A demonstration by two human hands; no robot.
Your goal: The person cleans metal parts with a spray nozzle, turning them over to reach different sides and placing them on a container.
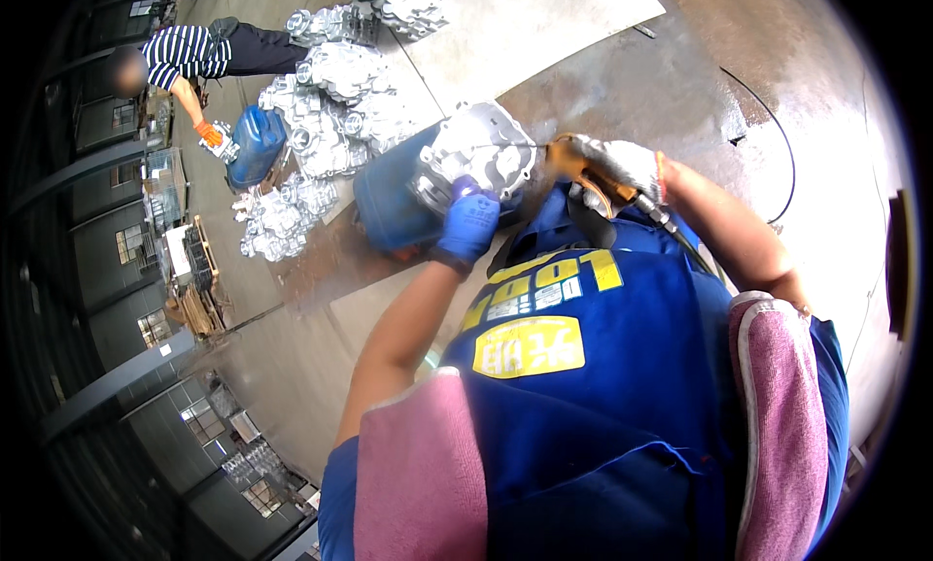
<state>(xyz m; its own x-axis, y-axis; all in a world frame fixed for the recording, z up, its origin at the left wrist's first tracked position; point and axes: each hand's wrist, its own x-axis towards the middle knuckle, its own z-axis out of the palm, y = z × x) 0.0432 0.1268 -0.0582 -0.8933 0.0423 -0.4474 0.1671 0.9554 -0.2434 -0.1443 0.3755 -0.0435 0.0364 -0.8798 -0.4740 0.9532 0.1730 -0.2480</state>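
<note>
The left hand (pixel 471 221), gloved in blue, is clamped on the lower edge of a silvery metal housing casting (pixel 491 138), which sits at 12 o'clock; the fingertips beyond the edge are hidden. The right hand (pixel 622 163), in a white glove at 2 o'clock, is wrapped around one orange-yellow handheld power tool (pixel 604 180), its blurred nose turned to 9 o'clock towards the casting; whether it touches, I cannot tell. Two blue plastic containers show: a drum (pixel 389 192) at the casting's 8 o'clock, touching it, and a jerrycan (pixel 255 151) farther off at 9 o'clock. Their walls hide any contents. One co-worker (pixel 199 54), at 10 o'clock, has one orange-gloved hand (pixel 207 134) on a smaller metal part (pixel 225 147). The heaped castings (pixel 340 75) at 11 o'clock overlap too much to count
</note>
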